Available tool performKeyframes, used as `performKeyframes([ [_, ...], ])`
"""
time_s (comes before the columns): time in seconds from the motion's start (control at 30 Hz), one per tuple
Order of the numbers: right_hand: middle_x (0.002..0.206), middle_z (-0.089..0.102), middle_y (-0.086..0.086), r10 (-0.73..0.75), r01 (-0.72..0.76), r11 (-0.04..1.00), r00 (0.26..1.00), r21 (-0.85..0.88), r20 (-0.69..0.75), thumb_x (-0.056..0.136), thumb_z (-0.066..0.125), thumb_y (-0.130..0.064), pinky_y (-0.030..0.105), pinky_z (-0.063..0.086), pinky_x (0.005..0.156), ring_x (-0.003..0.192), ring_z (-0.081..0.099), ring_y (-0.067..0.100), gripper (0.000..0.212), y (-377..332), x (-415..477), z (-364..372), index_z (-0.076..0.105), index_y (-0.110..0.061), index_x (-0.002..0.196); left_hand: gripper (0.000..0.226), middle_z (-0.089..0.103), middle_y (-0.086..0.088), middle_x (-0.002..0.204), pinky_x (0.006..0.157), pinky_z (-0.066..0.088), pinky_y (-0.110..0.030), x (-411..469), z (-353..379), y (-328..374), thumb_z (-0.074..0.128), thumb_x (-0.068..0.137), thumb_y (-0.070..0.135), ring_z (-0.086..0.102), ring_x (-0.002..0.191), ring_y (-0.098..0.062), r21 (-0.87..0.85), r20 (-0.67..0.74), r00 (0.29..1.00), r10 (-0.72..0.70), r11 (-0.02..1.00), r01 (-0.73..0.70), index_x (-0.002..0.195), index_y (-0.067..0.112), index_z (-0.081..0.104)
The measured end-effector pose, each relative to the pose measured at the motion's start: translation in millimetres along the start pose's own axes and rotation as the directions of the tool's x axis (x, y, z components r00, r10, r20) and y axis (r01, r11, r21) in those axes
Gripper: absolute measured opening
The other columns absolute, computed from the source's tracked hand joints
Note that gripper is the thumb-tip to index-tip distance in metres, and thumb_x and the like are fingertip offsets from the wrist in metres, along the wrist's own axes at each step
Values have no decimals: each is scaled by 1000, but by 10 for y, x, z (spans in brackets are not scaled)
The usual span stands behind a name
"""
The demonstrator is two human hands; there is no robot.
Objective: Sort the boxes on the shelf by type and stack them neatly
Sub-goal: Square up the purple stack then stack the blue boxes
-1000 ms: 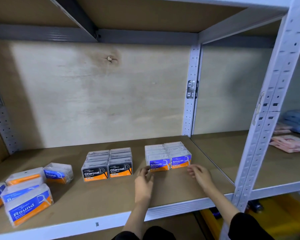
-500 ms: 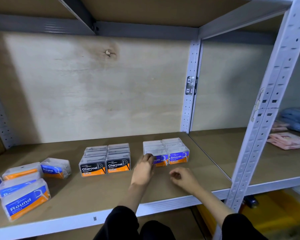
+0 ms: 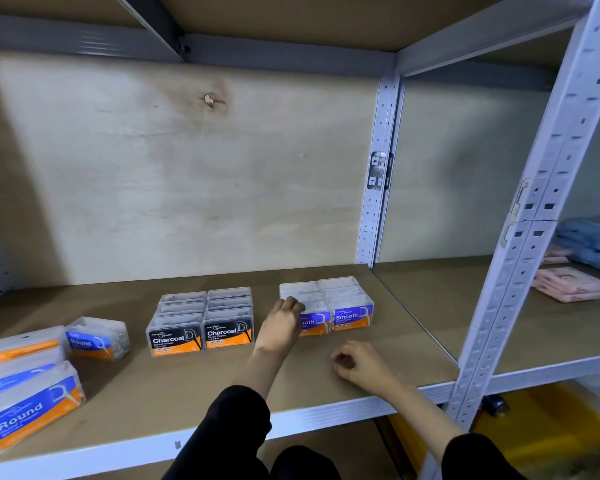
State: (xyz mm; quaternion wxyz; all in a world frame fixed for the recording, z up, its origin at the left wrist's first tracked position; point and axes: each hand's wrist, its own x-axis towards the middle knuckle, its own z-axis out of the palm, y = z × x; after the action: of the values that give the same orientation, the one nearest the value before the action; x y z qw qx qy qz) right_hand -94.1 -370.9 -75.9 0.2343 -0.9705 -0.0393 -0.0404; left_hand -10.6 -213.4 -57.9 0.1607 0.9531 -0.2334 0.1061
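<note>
These clear plastic boxes look light, rigid and slick, so I judge they are best pinched across their short sides or squared up by pushing a flat face. My left hand (image 3: 282,323) has curled fingertips resting on the top front corner of the Smooth boxes (image 3: 328,304), a tidy block toward the shelf's (image 3: 222,386) right end; I cannot tell whether it grips one. My right hand (image 3: 359,364) is loosely curled, holding nothing, near the front edge. The Charcoal boxes (image 3: 203,320), labelled "Charcoal Dental Flosser", sit mid-shelf. The Round boxes (image 3: 32,386) lie scattered and tilted at the left front corner, still unsorted.
</note>
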Motion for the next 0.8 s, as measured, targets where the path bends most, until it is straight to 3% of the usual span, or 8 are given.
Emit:
performKeyframes([
  [0.33,123,58,3,-7,7,1000,999,-4,40,90,54,-18,10,33,84,116,50,14,29,-82,23,-79,60,-12,119,39,46,-6,135,97,39,-32,-19,-72,13,39,93,7,40,127,-22,32,4,1000,20,999,-20,131,10,46],
  [0.43,122,59,6,-20,20,1000,998,-2,62,89,57,-16,14,39,87,113,54,15,28,-172,59,-115,62,-10,115,38,47,-6,136,97,39,-33,-64,-129,10,40,94,9,42,126,-24,54,23,999,30,998,-32,131,10,47],
  [0.57,118,64,6,-81,83,996,991,-16,108,88,58,-15,20,44,89,108,58,15,26,-357,111,-133,65,-10,112,36,48,-9,133,95,43,-36,-175,-242,-49,44,91,9,44,124,-27,54,94,995,31,998,-36,126,8,51],
  [0.8,116,68,6,-191,203,978,962,-43,194,87,57,-14,14,37,79,109,60,17,27,-789,249,-92,66,-9,112,37,49,-12,132,96,39,-33,-517,-545,-323,48,87,7,47,123,-27,77,186,982,43,995,-58,123,8,54],
])
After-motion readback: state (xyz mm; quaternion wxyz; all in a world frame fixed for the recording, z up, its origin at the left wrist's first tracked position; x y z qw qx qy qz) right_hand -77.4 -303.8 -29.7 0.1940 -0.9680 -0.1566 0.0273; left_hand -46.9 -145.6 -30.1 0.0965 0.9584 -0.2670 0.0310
